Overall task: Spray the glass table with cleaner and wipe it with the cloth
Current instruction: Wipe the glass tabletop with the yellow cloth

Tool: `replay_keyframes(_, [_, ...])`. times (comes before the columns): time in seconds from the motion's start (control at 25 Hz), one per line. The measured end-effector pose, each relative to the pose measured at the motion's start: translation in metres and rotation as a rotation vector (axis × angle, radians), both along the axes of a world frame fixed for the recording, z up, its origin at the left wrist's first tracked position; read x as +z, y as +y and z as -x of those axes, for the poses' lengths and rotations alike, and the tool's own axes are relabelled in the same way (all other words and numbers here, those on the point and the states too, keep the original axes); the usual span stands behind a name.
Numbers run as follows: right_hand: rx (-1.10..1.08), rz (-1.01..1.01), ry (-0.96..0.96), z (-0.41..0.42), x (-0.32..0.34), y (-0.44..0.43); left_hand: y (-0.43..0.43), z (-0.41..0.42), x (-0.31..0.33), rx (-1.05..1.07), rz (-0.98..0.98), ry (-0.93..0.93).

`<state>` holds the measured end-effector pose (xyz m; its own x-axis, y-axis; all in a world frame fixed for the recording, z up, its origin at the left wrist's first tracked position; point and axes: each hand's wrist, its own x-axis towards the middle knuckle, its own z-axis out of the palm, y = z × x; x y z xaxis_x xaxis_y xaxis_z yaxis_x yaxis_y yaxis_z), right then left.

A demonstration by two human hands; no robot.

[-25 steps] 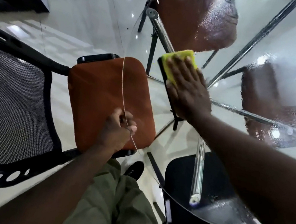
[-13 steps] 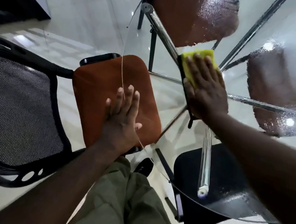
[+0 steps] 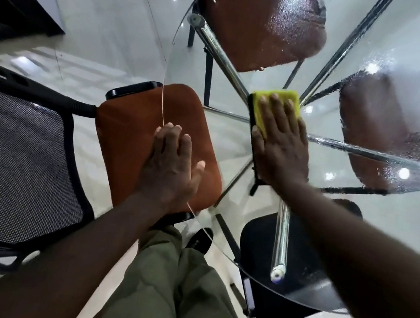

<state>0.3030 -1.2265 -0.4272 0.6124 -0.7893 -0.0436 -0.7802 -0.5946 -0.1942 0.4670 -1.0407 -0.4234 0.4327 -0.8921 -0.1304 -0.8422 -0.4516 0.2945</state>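
The round glass table (image 3: 233, 140) fills the middle and right of the head view, its thin edge curving past my left hand. My right hand (image 3: 281, 142) lies flat with straight fingers on a yellow cloth (image 3: 277, 101) with a dark underside, pressing it onto the glass near the table's centre. My left hand (image 3: 170, 169) rests flat, fingers straight, on the glass at its near left edge. Droplets of cleaner cover the far and right parts of the glass. No spray bottle is in view.
Chrome legs (image 3: 280, 245) radiate under the glass. An orange-seated chair with a black mesh back (image 3: 11, 164) stands at the left, two brown-seated chairs (image 3: 261, 25) show through the wet glass, and a black seat (image 3: 298, 256) sits below near right. My legs stand at the bottom.
My left hand went from gripping the table edge to lying flat on the glass. My right hand slid the cloth rightward across the glass, toward the centre.
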Motion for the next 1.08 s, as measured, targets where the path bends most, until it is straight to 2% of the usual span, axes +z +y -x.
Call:
replay_keyframes(0.04, [-0.109, -0.035, 0.0, 0.001, -0.001, 0.021, -0.01, -0.002, 0.003, 0.014, 0.028, 0.004])
replay_keyframes(0.08, [-0.093, -0.038, 0.012, 0.007, -0.002, 0.037, -0.021, -0.002, 0.004, -0.003, 0.065, -0.021])
replay_keyframes(0.12, [0.027, -0.013, 0.014, 0.015, -0.003, 0.042, -0.032, -0.001, 0.002, -0.051, 0.099, -0.05])
replay_keyframes(0.2, [0.408, 0.056, 0.046, 0.028, -0.002, 0.015, -0.047, -0.001, -0.01, -0.178, 0.114, -0.074])
replay_keyframes(0.24, [0.527, 0.061, 0.083, 0.031, -0.001, -0.008, -0.051, 0.0, -0.018, -0.232, 0.09, -0.079])
replay_keyframes(0.28, [0.535, 0.059, 0.097, 0.031, -0.003, -0.029, -0.053, 0.002, -0.024, -0.267, 0.058, -0.101])
replay_keyframes(0.36, [0.224, 0.055, 0.045, 0.028, -0.008, -0.05, -0.058, 0.004, -0.03, -0.291, 0.026, -0.158])
replay_keyframes(0.44, [-0.16, -0.004, -0.024, 0.022, -0.007, -0.026, -0.06, 0.003, -0.027, -0.293, 0.005, -0.168])
replay_keyframes(0.48, [-0.26, -0.033, -0.032, 0.02, -0.006, -0.006, -0.06, 0.003, -0.025, -0.293, -0.007, -0.175])
replay_keyframes(0.56, [-0.212, -0.014, -0.005, 0.026, -0.008, 0.023, -0.061, 0.003, -0.028, -0.295, -0.018, -0.174])
replay_keyframes(0.68, [0.219, 0.058, 0.032, 0.047, -0.009, -0.004, -0.059, 0.002, -0.035, -0.292, -0.029, -0.2])
replay_keyframes(0.76, [0.332, 0.071, 0.055, 0.052, -0.01, -0.043, -0.059, 0.001, -0.041, -0.296, -0.026, -0.217])
replay_keyframes(0.84, [0.081, 0.029, 0.019, 0.049, -0.006, -0.055, -0.06, 0.002, -0.038, -0.301, -0.042, -0.21])
replay_keyframes(0.92, [-0.308, -0.047, -0.038, 0.042, -0.004, -0.02, -0.059, 0.002, -0.036, -0.296, -0.034, -0.207])
replay_keyframes(0.96, [-0.379, -0.068, -0.031, 0.04, -0.005, 0.005, -0.059, 0.002, -0.034, -0.292, -0.034, -0.211])
replay_keyframes(1.0, [-0.355, -0.063, -0.015, 0.04, -0.006, 0.024, -0.059, 0.001, -0.033, -0.289, -0.038, -0.204])
replay_keyframes(1.08, [-0.128, -0.003, 0.028, 0.051, -0.011, 0.038, -0.06, 0.002, -0.033, -0.293, -0.044, -0.181])
